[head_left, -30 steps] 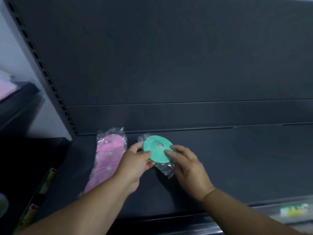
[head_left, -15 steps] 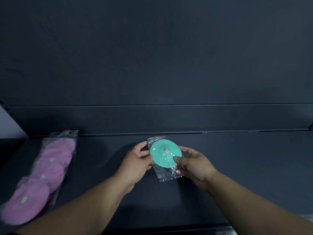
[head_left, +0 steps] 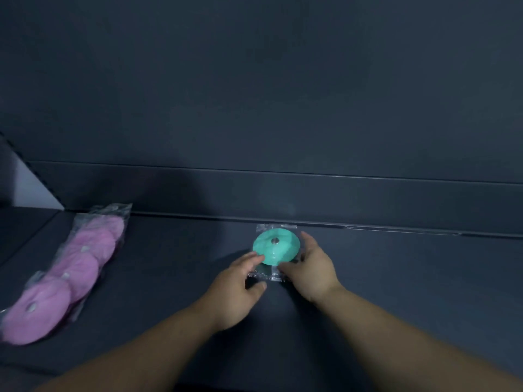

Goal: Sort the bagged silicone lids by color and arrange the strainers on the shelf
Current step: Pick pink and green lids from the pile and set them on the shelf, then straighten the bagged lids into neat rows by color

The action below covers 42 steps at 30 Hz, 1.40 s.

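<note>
A green silicone lid in a clear bag [head_left: 276, 247] lies flat on the dark shelf [head_left: 396, 278], close to the back panel. My left hand [head_left: 236, 292] is at the bag's lower left, its forefinger touching the lid's rim and its thumb just below the bag's edge. My right hand [head_left: 311, 268] lies along the lid's right side with fingers straight, the thumb resting on the bag's lower edge. A long clear bag of pink silicone lids [head_left: 65, 278] lies at the shelf's far left. No strainer is in view.
The shelf's dark back panel [head_left: 283, 108] rises right behind the green lid. A slanted upright with a white wall beside it [head_left: 31, 185] borders the shelf at the left. Bare shelf surface stretches to the right of my hands.
The green lid has gone from held up between both hands to lying on the shelf near the back. My fingers have loosened from pinching the bag. The view has shifted slightly left.
</note>
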Each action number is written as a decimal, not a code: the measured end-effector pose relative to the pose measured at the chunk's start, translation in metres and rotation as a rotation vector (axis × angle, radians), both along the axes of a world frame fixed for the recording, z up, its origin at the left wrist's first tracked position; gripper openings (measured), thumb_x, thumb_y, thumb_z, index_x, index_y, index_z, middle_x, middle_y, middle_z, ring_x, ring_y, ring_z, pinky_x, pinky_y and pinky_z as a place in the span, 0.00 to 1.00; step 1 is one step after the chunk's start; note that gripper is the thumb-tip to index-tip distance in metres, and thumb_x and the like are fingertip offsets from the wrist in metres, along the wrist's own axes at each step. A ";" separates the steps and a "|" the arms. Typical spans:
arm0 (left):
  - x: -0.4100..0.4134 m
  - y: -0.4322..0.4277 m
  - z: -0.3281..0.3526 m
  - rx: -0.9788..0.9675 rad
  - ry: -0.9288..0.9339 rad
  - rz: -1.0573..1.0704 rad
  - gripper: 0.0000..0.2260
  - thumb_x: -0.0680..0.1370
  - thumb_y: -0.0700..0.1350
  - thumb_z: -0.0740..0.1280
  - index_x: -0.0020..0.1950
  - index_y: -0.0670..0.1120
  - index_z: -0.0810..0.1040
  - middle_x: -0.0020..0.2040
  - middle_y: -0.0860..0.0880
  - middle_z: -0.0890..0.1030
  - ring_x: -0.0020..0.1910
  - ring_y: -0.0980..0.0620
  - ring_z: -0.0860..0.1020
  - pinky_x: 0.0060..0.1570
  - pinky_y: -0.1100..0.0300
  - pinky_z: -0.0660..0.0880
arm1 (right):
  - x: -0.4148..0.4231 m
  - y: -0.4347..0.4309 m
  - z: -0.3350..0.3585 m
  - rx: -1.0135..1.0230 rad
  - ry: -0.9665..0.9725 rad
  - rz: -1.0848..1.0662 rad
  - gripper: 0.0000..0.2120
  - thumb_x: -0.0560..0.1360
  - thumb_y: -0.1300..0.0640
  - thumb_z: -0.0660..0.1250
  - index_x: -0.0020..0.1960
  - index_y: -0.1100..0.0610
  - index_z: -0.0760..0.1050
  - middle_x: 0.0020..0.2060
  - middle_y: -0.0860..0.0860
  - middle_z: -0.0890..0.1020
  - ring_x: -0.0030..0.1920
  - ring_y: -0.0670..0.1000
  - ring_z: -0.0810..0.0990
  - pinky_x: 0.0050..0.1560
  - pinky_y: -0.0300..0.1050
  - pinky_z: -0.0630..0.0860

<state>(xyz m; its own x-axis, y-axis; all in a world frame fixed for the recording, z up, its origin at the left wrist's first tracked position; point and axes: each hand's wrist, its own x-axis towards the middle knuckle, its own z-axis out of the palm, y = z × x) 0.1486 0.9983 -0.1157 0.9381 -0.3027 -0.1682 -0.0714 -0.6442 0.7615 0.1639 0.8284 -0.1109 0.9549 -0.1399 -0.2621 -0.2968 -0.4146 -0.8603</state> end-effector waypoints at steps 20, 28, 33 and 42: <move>-0.032 -0.011 0.018 0.294 -0.283 -0.528 0.24 0.78 0.53 0.64 0.74 0.57 0.64 0.76 0.57 0.57 0.74 0.58 0.59 0.66 0.73 0.51 | -0.151 -0.049 0.013 -0.769 0.096 -0.157 0.24 0.77 0.40 0.59 0.70 0.46 0.66 0.65 0.49 0.71 0.65 0.55 0.69 0.65 0.49 0.67; -0.105 -0.068 0.024 0.235 -0.304 -0.846 0.24 0.78 0.52 0.65 0.74 0.56 0.65 0.76 0.56 0.58 0.73 0.56 0.61 0.69 0.67 0.57 | -0.298 -0.062 0.016 -0.731 0.225 -0.503 0.26 0.75 0.40 0.61 0.71 0.46 0.66 0.68 0.48 0.70 0.69 0.52 0.68 0.68 0.48 0.66; -0.173 -0.117 0.017 0.273 -0.303 -1.034 0.26 0.76 0.52 0.66 0.73 0.55 0.65 0.76 0.54 0.60 0.73 0.55 0.62 0.69 0.66 0.58 | -0.385 -0.083 0.015 -0.768 0.320 -0.584 0.29 0.75 0.37 0.59 0.73 0.45 0.62 0.70 0.48 0.68 0.69 0.53 0.68 0.68 0.49 0.66; -0.295 -0.248 0.011 0.440 -0.241 -1.134 0.27 0.76 0.54 0.66 0.74 0.54 0.63 0.73 0.55 0.63 0.66 0.55 0.69 0.65 0.63 0.65 | -0.540 -0.186 0.024 -0.647 0.520 -0.620 0.25 0.75 0.39 0.62 0.69 0.46 0.67 0.65 0.50 0.72 0.65 0.52 0.72 0.62 0.46 0.70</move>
<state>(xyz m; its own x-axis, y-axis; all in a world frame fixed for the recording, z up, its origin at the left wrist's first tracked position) -0.1465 0.7505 -0.1047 0.2040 -0.9249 -0.3209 -0.8633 -0.3245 0.3866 -0.3764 0.6421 -0.0873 0.4574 -0.8292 -0.3213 -0.8870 -0.3997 -0.2312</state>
